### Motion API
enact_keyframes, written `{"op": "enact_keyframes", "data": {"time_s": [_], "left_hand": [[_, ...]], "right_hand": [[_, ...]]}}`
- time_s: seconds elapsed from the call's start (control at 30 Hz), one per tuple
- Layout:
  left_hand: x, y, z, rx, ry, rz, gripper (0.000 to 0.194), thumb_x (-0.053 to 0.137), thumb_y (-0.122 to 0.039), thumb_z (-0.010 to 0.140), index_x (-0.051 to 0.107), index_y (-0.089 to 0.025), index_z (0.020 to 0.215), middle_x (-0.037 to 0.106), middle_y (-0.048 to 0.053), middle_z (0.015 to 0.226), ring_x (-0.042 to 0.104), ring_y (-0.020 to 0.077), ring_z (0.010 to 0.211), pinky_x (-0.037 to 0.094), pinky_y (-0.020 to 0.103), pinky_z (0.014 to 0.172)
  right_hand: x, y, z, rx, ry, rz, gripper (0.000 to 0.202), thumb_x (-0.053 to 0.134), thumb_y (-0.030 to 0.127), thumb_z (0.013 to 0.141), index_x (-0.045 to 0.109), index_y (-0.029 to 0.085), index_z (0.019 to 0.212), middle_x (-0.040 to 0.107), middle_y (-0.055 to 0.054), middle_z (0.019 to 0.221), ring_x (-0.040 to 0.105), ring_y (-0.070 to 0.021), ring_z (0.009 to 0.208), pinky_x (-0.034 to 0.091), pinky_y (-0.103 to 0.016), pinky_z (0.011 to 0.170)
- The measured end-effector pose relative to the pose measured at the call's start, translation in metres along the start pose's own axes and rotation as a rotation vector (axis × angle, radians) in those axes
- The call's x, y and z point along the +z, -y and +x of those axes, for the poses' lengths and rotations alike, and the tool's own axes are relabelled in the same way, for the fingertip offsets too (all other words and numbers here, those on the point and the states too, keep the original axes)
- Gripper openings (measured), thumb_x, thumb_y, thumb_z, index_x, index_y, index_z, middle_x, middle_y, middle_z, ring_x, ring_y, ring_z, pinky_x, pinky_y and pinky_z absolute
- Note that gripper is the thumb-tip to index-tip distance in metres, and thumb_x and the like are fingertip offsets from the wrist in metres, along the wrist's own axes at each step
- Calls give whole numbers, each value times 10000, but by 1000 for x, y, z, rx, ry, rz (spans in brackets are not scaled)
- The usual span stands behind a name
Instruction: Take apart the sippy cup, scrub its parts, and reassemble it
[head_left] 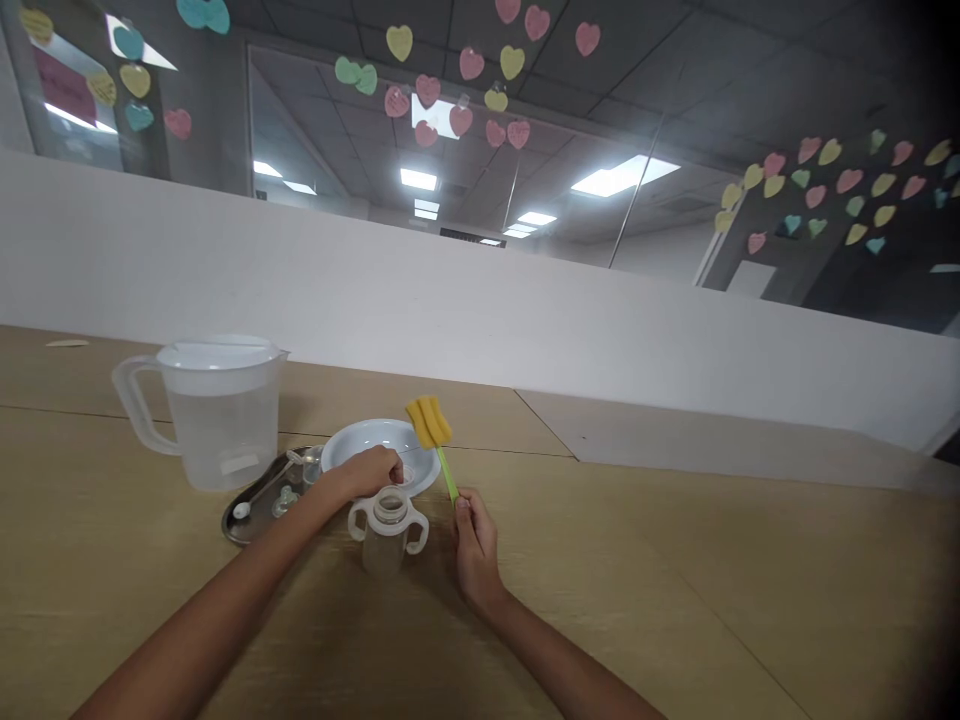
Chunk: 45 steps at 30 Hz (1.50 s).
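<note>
In my right hand (474,540) is the green handle of a sponge brush (430,422), its yellow sponge head pointing up. My left hand (376,470) reaches over the near rim of a white bowl (352,440); its fingers are closed around something I cannot make out. Just below that hand stands an open clear bottle (385,550) with a white two-handled collar. Left of the bowl, partly behind my left forearm, lies a metal tray (255,522) with a small clear nipple (285,500), a thin white-tipped brush (242,510) and a small clear container (313,464).
A large lidded plastic pitcher (225,420) of clear liquid stands behind the tray at the left. A low white wall (450,310) borders the far side of the wooden table (637,600). Glass with heart-shaped notes rises above it.
</note>
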<state>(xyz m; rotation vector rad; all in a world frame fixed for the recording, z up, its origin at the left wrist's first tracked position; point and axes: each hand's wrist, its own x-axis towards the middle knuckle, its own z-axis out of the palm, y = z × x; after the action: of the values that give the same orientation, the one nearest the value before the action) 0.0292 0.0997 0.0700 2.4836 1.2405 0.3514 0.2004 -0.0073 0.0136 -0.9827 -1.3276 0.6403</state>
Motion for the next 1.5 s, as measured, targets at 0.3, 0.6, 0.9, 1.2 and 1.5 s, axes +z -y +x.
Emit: {"op": "enact_keyframes", "data": {"time_s": [0.3,0.6,0.9,1.2,1.5], "left_hand": [[-50,-13,-20,58,-63,-145,255,429,-332,779,575,-181,924,608,71,1010,601,194,863,463,289,748],[-83,-27,-41,175,-376,-456,261,547,-389,716,597,-173,854,608,48,952,585,169,797,469,286,720],[-84,-34,-46,184,-356,-417,325,631,-322,641,560,-187,928,583,42,954,545,206,922,452,369,863],[-77,-42,-42,146,-487,-727,339,648,-302,639,487,-200,920,543,1,905,558,134,802,459,244,678],[-84,-36,-40,42,-689,-698,403,664,-406,655,546,-196,978,538,-13,757,574,166,815,448,269,712]], "right_hand": [[2,-3,2,10,-20,10,414,405,569,880,493,168,831,307,59,572,290,-98,502,252,-208,460],[1,-4,2,-20,-12,-31,397,374,548,902,484,171,840,313,56,586,305,-102,510,274,-208,471],[1,-1,-2,-102,29,-144,358,326,461,942,517,158,950,386,30,625,349,-112,539,306,-215,492],[0,5,-2,-226,37,-366,279,353,365,936,536,159,981,496,15,654,425,-119,542,316,-229,532],[1,1,-2,-214,12,-363,284,334,362,944,529,160,984,511,8,678,439,-123,560,330,-230,544]]}}
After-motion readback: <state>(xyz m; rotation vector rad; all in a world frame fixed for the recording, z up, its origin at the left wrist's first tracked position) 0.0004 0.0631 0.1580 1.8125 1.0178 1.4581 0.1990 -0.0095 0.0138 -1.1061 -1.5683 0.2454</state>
